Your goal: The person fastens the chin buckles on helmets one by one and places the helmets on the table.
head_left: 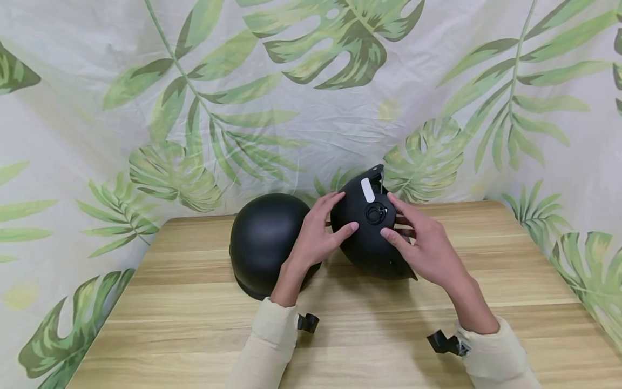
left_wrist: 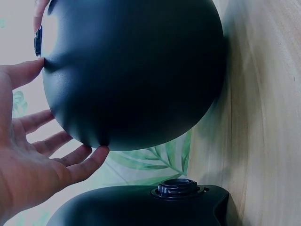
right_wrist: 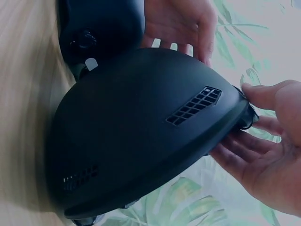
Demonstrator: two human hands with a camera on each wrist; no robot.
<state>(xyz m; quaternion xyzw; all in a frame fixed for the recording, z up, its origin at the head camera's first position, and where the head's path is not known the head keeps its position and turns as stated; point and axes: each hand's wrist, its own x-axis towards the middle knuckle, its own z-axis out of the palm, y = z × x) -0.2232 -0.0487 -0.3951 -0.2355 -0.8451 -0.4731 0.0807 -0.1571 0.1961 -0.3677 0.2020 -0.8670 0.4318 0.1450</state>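
Observation:
A matte black helmet (head_left: 362, 237), turned on its side, is held between both hands on the table. A round knob (head_left: 376, 213) and a white strip (head_left: 367, 190) show on its upward side. My left hand (head_left: 318, 229) spreads thumb and fingertips over the shell's left part. My right hand (head_left: 427, 243) grips the rim, thumb outside and the other fingers reaching under the edge, as the right wrist view shows. Two grille vents (right_wrist: 195, 107) are in the shell there. A second black helmet (head_left: 264, 243) stands dome up on the left, partly behind my left hand and forearm.
Both helmets stand on a wood-grain table (head_left: 194, 335) near its back edge. Behind it hangs a leaf-patterned cloth (head_left: 311, 119). Small black mounts (head_left: 308, 322) stick out from both beige sleeves.

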